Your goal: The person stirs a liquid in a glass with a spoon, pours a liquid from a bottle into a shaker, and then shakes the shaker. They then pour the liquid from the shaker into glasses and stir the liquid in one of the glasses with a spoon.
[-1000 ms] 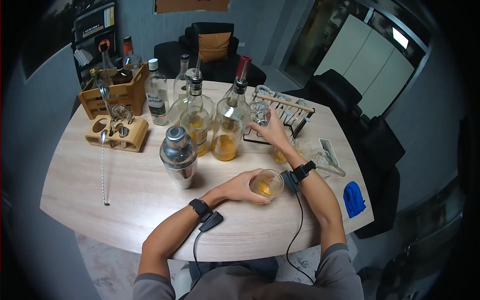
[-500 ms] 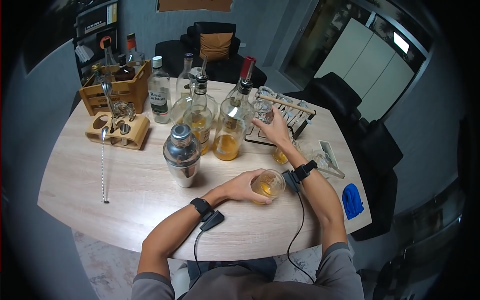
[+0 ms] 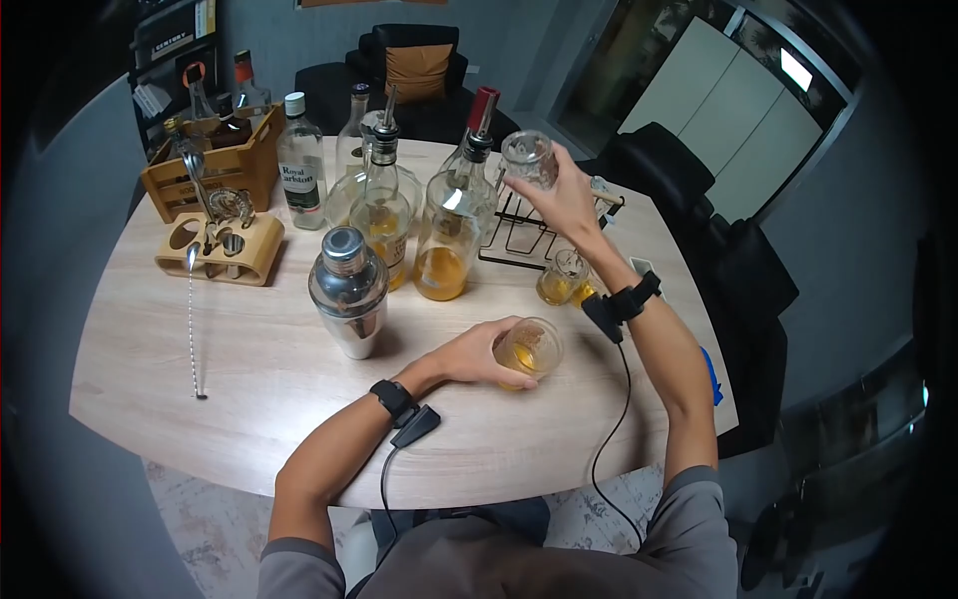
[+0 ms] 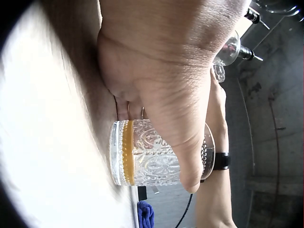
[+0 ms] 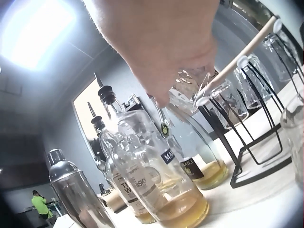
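Note:
My left hand (image 3: 479,354) grips a patterned glass (image 3: 532,349) standing on the table; in the left wrist view, thumb and fingers wrap this glass (image 4: 154,154), which has a shallow layer of amber liquid at its base. Raised above the black wire rack (image 3: 519,235), my right hand (image 3: 567,198) holds a second clear glass (image 3: 528,160) between thumb and fingers. The right wrist view has that glass (image 5: 190,88) partly hidden by the hand, near the rack's wooden bar (image 5: 242,52). Two small glasses with amber liquid, one of them a small jug (image 3: 556,287), stand below the right wrist.
A steel shaker (image 3: 349,299) stands left of centre. Behind it are several bottles, including a pour-spout bottle (image 3: 446,250). At the left are a wooden crate (image 3: 220,170), a bamboo holder (image 3: 254,250) and a twisted bar spoon (image 3: 193,329). A blue cloth (image 3: 713,374) lies at the right.
My right hand has lifted the glass up and away from the rack. The left hand keeps its grip on its glass. The head view has shifted slightly.

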{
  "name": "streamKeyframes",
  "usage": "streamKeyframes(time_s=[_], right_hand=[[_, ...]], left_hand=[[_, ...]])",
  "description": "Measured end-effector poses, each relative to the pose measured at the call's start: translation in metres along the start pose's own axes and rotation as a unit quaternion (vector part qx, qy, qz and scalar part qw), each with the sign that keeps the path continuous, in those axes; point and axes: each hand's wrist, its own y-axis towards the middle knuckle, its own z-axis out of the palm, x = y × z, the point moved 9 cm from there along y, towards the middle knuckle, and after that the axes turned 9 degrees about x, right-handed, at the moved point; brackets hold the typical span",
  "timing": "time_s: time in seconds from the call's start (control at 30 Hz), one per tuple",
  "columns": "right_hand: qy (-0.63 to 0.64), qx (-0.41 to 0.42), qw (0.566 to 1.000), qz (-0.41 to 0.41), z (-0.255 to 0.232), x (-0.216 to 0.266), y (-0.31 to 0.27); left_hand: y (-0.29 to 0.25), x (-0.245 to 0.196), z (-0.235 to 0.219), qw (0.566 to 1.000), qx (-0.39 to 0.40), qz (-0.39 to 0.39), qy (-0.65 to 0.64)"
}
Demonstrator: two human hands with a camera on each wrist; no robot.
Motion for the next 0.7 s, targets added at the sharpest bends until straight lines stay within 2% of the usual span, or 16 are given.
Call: streamKeyframes(time_s=[0.23, 0.33, 0.37, 0.43, 0.47, 0.5, 0.6, 0.63, 0.7], right_hand=[[-0.067, 0.007, 0.996, -0.06, -0.046, 0.028, 0.007], [-0.179, 0.048, 0.978, -0.09, -0.06, 0.048, -0.007], [-0.18, 0.052, 0.978, -0.088, -0.066, 0.053, -0.012], [-0.216, 0.153, 0.961, -0.084, -0.059, 0.061, -0.023], [-0.212, 0.196, 0.956, -0.043, -0.056, 0.057, -0.028], [-0.212, 0.197, 0.956, -0.043, -0.055, 0.058, -0.031], [-0.268, 0.32, 0.909, -0.02, -0.028, 0.048, -0.044], [-0.267, 0.318, 0.909, -0.018, -0.023, 0.048, -0.045], [-0.3, 0.377, 0.875, -0.049, -0.001, 0.045, -0.054]], left_hand=[[0.0, 0.005, -0.001, 1.0, 0.007, -0.021, 0.002], [-0.001, 0.002, -0.001, 1.0, 0.004, -0.019, 0.0], [-0.001, 0.004, -0.001, 1.0, 0.004, -0.019, -0.005], [0.0, 0.005, -0.001, 1.0, 0.001, -0.009, -0.009], [0.0, 0.005, -0.001, 1.0, 0.001, -0.009, -0.011], [0.0, 0.005, -0.001, 1.0, 0.002, -0.011, -0.008], [0.0, 0.004, 0.0, 1.0, 0.003, -0.011, -0.013], [-0.001, 0.004, 0.0, 1.0, 0.004, -0.007, -0.019], [0.0, 0.002, 0.001, 1.0, 0.008, -0.01, -0.024]])
